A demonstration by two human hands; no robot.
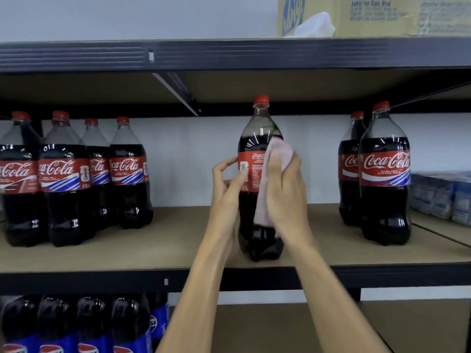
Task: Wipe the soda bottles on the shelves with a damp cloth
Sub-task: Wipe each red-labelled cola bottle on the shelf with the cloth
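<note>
I see the cola bottle [257,149] standing upright near the front edge of the middle shelf [165,245], roughly centre of view, red cap on. My right hand [285,189] presses a pink cloth [276,159] against the bottle's right side over the label, its fingers clenched on the cloth. My left hand [226,184] steadies the bottle from its 9 o'clock side, thumb and fingertips touching the label in a loose grasp. At 9 o'clock, well apart, stands a cluster of cola bottles [68,179]; at 3 o'clock two more bottles [382,174]. At 7 o'clock, on the shelf below, are blue-labelled bottles [84,327]. At 1 o'clock a cardboard box [382,16] sits on the top shelf.
</note>
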